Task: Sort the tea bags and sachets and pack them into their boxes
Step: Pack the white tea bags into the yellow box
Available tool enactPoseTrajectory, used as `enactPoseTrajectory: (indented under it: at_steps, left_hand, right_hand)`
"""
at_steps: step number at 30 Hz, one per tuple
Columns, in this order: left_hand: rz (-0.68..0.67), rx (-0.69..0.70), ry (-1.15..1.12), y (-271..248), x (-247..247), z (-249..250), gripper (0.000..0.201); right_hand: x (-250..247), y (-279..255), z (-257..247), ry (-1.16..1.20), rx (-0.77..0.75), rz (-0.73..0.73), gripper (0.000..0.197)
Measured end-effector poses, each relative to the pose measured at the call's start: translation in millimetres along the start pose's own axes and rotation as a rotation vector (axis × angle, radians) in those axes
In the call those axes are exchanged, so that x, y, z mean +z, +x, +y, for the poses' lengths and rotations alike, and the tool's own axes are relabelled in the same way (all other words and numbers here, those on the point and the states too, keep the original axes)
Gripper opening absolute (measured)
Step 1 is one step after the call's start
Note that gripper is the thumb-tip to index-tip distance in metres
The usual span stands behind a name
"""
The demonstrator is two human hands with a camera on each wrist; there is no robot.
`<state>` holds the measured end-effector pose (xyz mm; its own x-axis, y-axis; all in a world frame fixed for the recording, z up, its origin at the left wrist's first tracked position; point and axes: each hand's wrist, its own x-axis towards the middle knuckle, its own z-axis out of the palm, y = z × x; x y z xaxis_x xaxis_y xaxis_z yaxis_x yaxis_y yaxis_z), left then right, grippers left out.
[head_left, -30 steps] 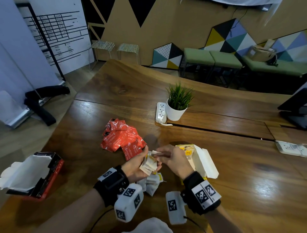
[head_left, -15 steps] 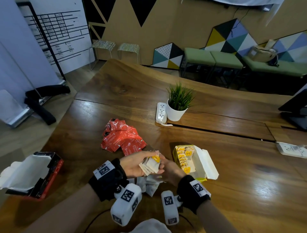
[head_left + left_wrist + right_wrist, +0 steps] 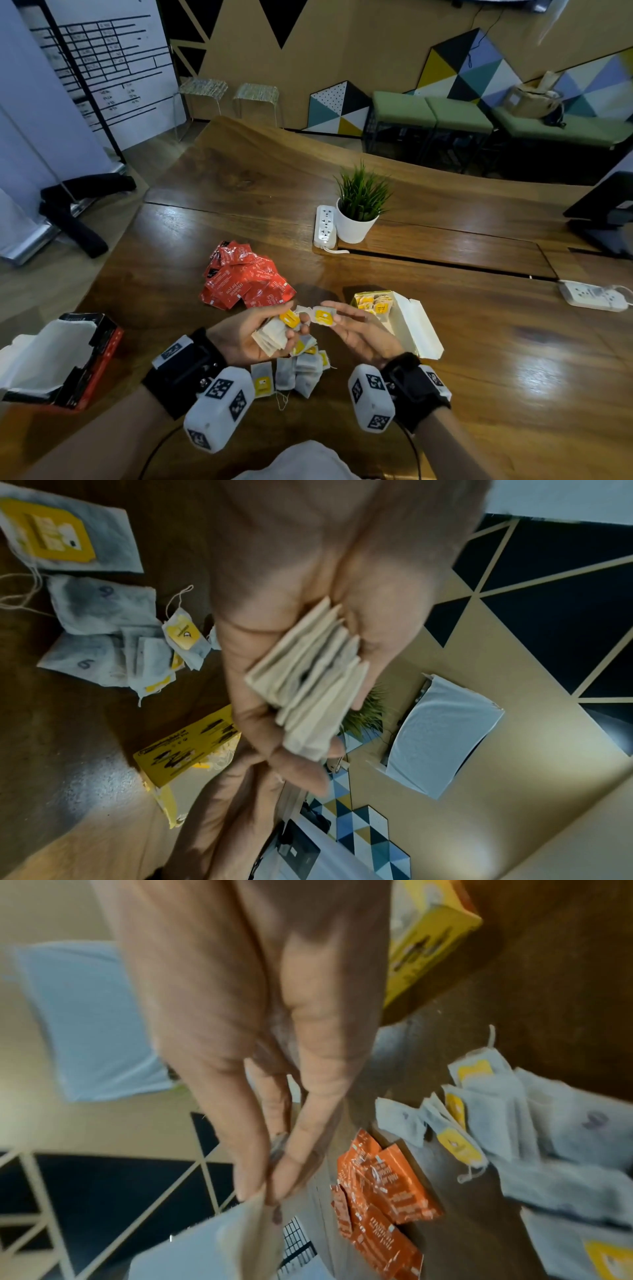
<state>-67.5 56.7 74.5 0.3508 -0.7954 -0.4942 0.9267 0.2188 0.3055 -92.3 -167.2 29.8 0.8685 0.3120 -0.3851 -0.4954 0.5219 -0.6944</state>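
My left hand (image 3: 270, 329) holds a stack of white tea bags (image 3: 272, 337) (image 3: 308, 685) in its curled fingers, a yellow tag on top. My right hand (image 3: 346, 322) pinches a single tea bag with a yellow tag (image 3: 323, 317) (image 3: 219, 1240) by its edge, just right of the stack. Loose tea bags (image 3: 298, 371) lie on the table under my hands. The open yellow box (image 3: 407, 322), partly filled with tea bags, stands right of my right hand. Red sachets (image 3: 245, 277) are piled behind my left hand. The open red box (image 3: 68, 359) sits at the table's left edge.
A potted plant (image 3: 359, 205) and a white power strip (image 3: 324, 226) stand behind the work area. Another power strip (image 3: 592, 296) lies at the right. A dark monitor base (image 3: 603, 216) is at the far right. The wooden table (image 3: 513, 359) stretches right.
My right hand rose from below the stack with a single tea bag pinched in it and now holds that bag beside the stack. My left hand kept the stack and turned palm up.
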Motion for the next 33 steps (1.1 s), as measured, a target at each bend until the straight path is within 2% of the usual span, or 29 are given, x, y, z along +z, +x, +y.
enactPoseTrajectory:
  at_steps: [5, 8, 12, 15, 17, 19, 21, 26, 30, 33]
  left_hand:
    - [-0.038, -0.002, -0.019, -5, -2, 5, 0.041]
    - [-0.023, 0.006, -0.045, -4, -7, 6, 0.045]
    - [0.061, 0.006, -0.015, 2, -4, 2, 0.033]
    - [0.177, 0.036, 0.010, 13, -4, -7, 0.045]
    - [0.199, 0.048, -0.004, 22, -4, -14, 0.049]
    - [0.209, 0.087, 0.013, 30, -4, -17, 0.049]
    - [0.219, 0.117, 0.050, 36, 2, -19, 0.049]
    - [0.198, 0.158, -0.014, 41, 15, -20, 0.054]
    - [0.220, 0.186, -0.051, 45, 11, -19, 0.058]
    - [0.224, 0.187, 0.025, 45, 9, -16, 0.065]
  right_hand:
    - [5, -8, -12, -0.084, -0.032, -0.042, 0.056]
    - [18, -12, -20, -0.350, -0.075, 0.087, 0.030]
    - [28, -7, -24, -0.747, -0.197, 0.279, 0.005]
    - [36, -1, -25, -0.902, -0.275, 0.371, 0.012]
    - [45, -1, -23, -1.133, -0.357, 0.393, 0.013]
    - [54, -3, -14, -1.424, -0.440, 0.337, 0.013]
    - [60, -6, -3, -1.591, -0.487, 0.250, 0.012]
    - [62, -11, -2, -1.676, -0.493, 0.153, 0.015]
    - [64, -14, -8, -1.770, -0.470, 0.072, 0.033]
    - [65, -18, -4, -1.883, -0.441, 0.018, 0.040]
